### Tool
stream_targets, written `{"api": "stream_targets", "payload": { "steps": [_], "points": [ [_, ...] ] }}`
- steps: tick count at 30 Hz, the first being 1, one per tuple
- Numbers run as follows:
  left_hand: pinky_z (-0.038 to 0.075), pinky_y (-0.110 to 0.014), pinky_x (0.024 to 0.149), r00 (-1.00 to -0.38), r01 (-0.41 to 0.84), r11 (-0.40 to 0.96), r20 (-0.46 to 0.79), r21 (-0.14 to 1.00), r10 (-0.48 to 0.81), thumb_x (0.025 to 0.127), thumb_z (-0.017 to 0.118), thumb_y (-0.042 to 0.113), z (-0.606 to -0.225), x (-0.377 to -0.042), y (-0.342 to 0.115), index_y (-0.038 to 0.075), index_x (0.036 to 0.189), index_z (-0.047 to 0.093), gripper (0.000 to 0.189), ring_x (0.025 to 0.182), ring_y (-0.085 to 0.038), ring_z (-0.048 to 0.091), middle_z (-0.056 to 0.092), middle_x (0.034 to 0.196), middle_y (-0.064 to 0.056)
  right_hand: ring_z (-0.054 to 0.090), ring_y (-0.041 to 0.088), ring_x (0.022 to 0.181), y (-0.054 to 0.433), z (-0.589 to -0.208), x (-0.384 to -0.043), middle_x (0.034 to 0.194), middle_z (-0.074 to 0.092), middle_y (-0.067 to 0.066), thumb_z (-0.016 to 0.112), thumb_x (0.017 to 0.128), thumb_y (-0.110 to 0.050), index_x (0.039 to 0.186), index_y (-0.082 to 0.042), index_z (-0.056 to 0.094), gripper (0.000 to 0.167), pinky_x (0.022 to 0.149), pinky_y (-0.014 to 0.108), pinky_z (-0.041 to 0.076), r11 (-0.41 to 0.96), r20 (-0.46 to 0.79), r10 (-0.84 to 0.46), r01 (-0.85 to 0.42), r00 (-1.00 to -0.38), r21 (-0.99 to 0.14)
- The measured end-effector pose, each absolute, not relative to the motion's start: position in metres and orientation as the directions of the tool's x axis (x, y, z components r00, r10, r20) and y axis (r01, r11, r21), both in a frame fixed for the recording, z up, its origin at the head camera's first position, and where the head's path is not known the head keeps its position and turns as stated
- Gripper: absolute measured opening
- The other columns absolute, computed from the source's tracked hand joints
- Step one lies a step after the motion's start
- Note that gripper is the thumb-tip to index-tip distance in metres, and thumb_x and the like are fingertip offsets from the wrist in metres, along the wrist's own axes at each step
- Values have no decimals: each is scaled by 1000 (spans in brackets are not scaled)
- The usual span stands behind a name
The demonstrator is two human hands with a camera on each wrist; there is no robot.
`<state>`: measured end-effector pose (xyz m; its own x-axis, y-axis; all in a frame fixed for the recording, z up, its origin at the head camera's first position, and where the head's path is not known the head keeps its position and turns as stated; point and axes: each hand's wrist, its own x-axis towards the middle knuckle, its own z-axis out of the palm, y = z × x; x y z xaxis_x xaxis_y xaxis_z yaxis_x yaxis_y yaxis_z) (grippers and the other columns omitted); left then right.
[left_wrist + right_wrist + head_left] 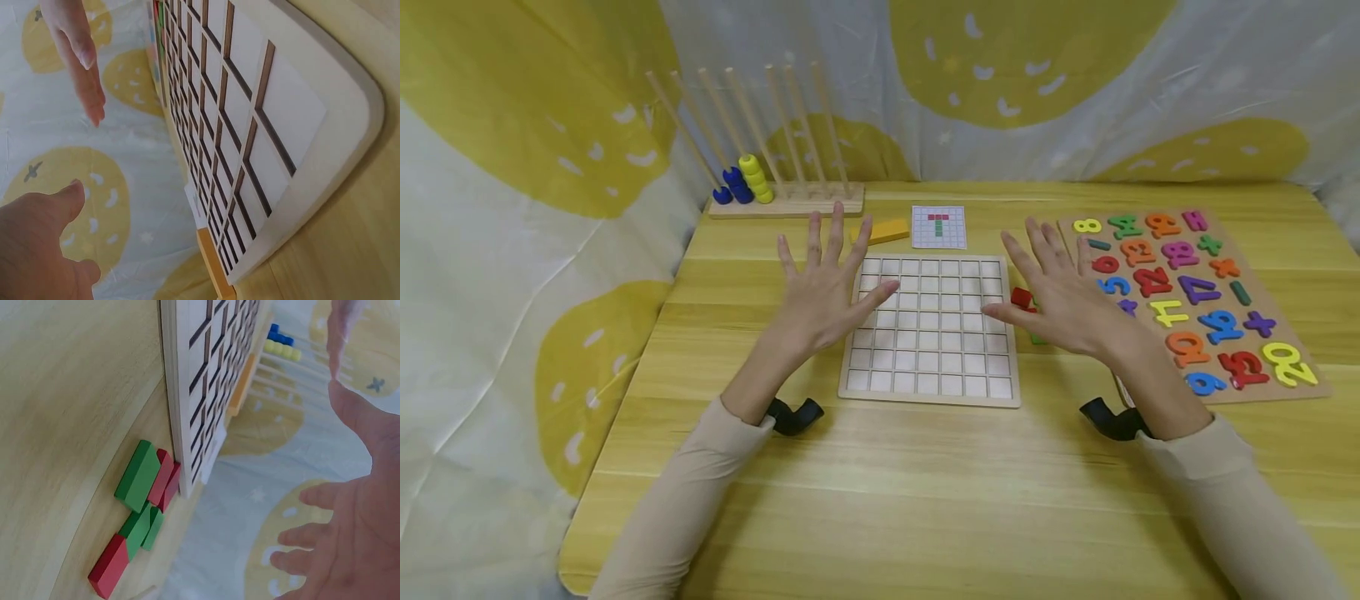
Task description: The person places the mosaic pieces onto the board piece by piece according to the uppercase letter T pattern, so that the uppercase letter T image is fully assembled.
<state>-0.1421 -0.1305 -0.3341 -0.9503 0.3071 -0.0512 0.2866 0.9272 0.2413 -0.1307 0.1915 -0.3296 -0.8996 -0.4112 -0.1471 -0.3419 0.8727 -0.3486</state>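
The left hand [820, 300] and the right hand [1063, 300] were held raised at either side of the grid board [928, 332], fingers straight and spread, with nothing gripped in either. The board was laid flat on the wooden table [925, 492]; red and green blocks [138, 476] were clustered just beside its right edge, partly hidden by the right hand in the head view. Beyond its far edge were placed a patterned card [938, 227] and an orange bar [887, 231]. The number board [1255, 394] was set to the right.
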Motion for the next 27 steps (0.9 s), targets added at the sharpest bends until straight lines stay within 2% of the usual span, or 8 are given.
{"api": "stream_targets", "payload": {
  "steps": [3,8,11,15,18,23,27],
  "points": [
    [-23,-73,117,-947,294,924,-53,243,316,101,34,73,-334,-141,-124,33,165,-12,88,155,-32,-33,-39,164,2,-23,36,159,188,-330,-130,171,-26,9,49,100,-68,168,-19,-5,100,121,65,-26,877,-148,-412,-346,-899,-334],
    [-20,-74,118,-943,306,916,-50,259,329,101,36,73,-334,-140,-116,34,165,-11,89,156,-31,-31,-42,163,4,-9,39,162,181,-330,-129,173,-19,14,46,100,-70,168,-17,-2,99,121,60,-29,886,-126,-430,-392,-894,-247],
    [-20,-75,118,-940,311,909,-48,276,337,101,37,72,-335,-140,-111,34,165,-10,89,156,-30,-32,-42,163,4,-9,38,162,178,-330,-128,172,-21,12,46,99,-71,168,-18,-3,100,120,59,-30,884,-137,-432,-388,-892,-261],
    [-22,-74,117,-936,321,901,-45,291,348,101,39,71,-336,-140,-109,34,166,-9,89,155,-28,-33,-41,164,3,-17,36,161,172,-332,-128,171,-26,8,48,99,-70,168,-19,-4,100,121,67,-23,873,-171,-427,-356,-888,-333],
    [-22,-75,117,-935,328,899,-39,292,354,101,40,70,-337,-140,-109,33,166,-8,89,155,-28,-34,-39,165,2,-19,36,161,169,-333,-128,172,-26,8,49,100,-68,168,-18,-3,99,122,70,-19,869,-173,-431,-356,-885,-344],
    [-21,-74,118,-927,344,897,-49,276,371,101,42,69,-337,-140,-112,30,167,-5,90,156,-30,-32,-38,166,0,-19,36,161,166,-334,-127,172,-25,8,50,100,-68,168,-17,0,99,123,67,-20,863,-167,-438,-361,-883,-353],
    [-19,-71,121,-921,347,904,-91,250,378,101,42,69,-337,-140,-123,27,167,-9,93,159,-32,-25,-34,169,-5,-11,40,162,169,-333,-128,174,-17,15,54,102,-59,168,-14,4,95,126,67,-12,861,-165,-441,-364,-882,-356]
  ]
}}
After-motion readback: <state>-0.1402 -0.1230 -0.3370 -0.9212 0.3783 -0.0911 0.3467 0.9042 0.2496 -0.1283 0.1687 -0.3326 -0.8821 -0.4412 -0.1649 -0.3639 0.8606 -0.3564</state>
